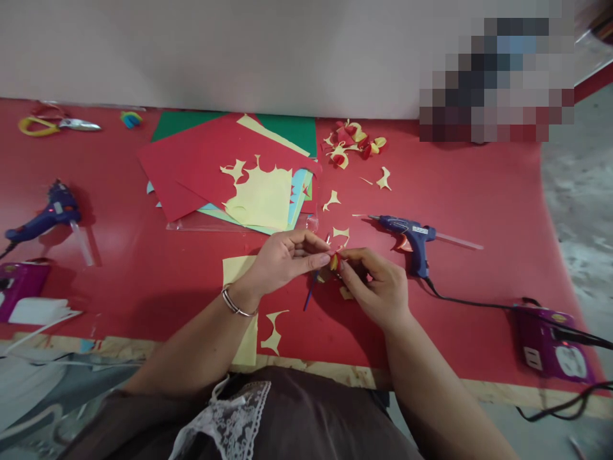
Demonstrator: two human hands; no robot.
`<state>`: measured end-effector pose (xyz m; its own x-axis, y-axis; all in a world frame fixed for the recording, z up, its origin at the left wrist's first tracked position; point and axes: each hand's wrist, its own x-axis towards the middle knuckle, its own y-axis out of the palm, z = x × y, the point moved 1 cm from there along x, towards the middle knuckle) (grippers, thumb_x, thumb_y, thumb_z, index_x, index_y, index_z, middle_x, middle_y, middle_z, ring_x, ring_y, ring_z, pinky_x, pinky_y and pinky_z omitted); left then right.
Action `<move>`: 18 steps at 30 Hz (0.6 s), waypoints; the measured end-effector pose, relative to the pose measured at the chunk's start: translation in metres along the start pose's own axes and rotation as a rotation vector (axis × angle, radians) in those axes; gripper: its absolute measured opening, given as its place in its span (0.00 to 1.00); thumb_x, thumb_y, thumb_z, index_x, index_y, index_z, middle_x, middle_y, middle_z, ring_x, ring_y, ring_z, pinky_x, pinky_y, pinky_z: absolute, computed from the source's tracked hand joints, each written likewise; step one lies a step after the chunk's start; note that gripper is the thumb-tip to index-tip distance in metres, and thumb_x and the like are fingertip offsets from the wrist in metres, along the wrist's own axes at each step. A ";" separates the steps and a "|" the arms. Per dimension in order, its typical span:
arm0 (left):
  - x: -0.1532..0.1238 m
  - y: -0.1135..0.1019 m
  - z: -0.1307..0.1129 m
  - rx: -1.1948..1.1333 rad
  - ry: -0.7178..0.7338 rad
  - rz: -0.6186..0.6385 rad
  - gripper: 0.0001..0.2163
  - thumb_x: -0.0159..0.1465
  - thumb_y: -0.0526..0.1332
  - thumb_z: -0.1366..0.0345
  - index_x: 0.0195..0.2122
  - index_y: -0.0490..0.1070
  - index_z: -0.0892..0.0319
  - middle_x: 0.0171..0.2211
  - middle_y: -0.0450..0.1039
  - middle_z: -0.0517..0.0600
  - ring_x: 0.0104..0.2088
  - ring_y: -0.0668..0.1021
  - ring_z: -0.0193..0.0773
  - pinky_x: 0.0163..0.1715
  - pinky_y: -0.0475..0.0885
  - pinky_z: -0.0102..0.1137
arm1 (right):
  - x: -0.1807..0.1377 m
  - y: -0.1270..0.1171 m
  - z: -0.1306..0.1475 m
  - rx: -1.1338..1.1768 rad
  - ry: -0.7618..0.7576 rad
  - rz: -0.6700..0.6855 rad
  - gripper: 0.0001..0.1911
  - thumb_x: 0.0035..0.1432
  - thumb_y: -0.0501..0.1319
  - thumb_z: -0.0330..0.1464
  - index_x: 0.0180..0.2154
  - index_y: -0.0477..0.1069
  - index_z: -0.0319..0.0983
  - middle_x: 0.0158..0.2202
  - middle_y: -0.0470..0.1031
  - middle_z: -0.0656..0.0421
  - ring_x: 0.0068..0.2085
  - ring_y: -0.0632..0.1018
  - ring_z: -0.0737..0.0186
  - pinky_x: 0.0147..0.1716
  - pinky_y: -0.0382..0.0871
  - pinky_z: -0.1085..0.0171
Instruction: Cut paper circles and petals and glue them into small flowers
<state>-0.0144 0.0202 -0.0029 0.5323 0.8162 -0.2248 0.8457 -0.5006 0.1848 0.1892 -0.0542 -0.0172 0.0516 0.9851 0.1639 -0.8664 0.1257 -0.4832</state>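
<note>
Between both hands, over the middle of the red table, is a small red-and-yellow paper piece. My left hand pinches it from the left with thumb and fingertips. From the right, my right hand pinches the same piece; the fingers hide part of it. Under the hands a thin blue stick-like tool lies among yellow paper scraps. A yellow paper strip lies beneath my left wrist. Right of my right hand rests a blue glue gun with a clear glue stick in its back.
Coloured sheets and a cut yellow sheet lie ahead. Red-and-yellow paper pieces are heaped behind. At left are scissors and another glue gun. Purple power boxes with cords flank the table.
</note>
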 end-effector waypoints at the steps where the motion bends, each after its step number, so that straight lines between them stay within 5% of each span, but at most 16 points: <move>1: 0.000 -0.001 0.000 0.020 0.011 0.000 0.12 0.63 0.76 0.59 0.42 0.81 0.60 0.36 0.84 0.51 0.36 0.85 0.34 0.40 0.83 0.29 | 0.000 0.000 0.000 -0.002 0.003 0.003 0.08 0.71 0.64 0.38 0.43 0.80 0.42 0.27 0.81 0.60 0.28 0.83 0.62 0.25 0.72 0.67; 18: -0.008 0.012 0.000 0.403 0.137 -0.089 0.06 0.66 0.70 0.65 0.43 0.80 0.56 0.42 0.86 0.52 0.41 0.88 0.41 0.44 0.85 0.33 | 0.003 0.002 0.001 -0.101 -0.131 0.001 0.06 0.72 0.63 0.35 0.44 0.79 0.42 0.31 0.82 0.59 0.30 0.83 0.62 0.29 0.72 0.65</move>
<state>-0.0087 0.0077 0.0012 0.4696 0.8784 -0.0885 0.8500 -0.4769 -0.2236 0.1873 -0.0515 -0.0167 -0.0198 0.9624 0.2709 -0.8115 0.1428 -0.5666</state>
